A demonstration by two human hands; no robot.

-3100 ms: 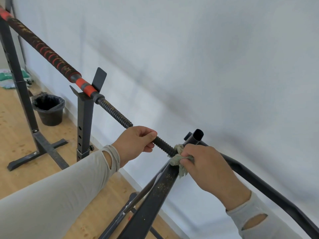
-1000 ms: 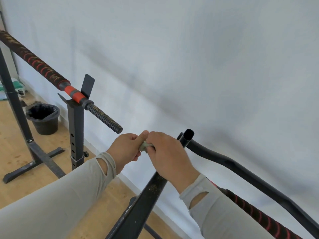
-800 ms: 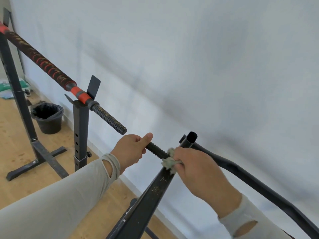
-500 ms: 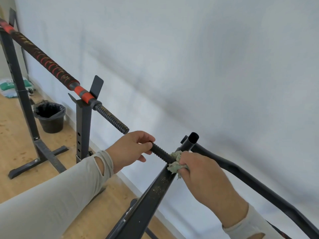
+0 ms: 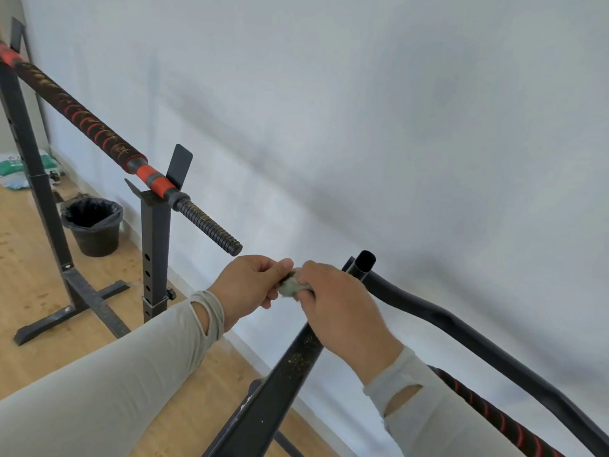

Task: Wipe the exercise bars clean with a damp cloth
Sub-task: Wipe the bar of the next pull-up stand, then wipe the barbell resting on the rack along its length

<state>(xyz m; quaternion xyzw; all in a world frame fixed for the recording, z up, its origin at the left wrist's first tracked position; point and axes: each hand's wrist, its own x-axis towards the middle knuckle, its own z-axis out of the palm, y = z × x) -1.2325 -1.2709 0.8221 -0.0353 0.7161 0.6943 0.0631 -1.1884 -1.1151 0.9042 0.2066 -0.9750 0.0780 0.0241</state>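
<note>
The damp cloth (image 5: 291, 286) is pinched by the right hand (image 5: 342, 311) around a short threaded bar, whose end is gripped by the left hand (image 5: 250, 285). The cloth is best kept wrapped tightly and twisted along the grooves while the bar is steadied.

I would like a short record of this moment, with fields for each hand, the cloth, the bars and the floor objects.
left hand: closed on the near threaded bar end, next to the cloth
right hand: closed around the cloth
cloth: pale, bunched between both hands; the bar under it is hidden
far bar: black and red, resting on a black stand, threaded end free
black tube: open-ended, just right of the hands
speckled bar: dark, with yellowish specks, below the right hand
bin: black, on the wooden floor by the wall
</note>
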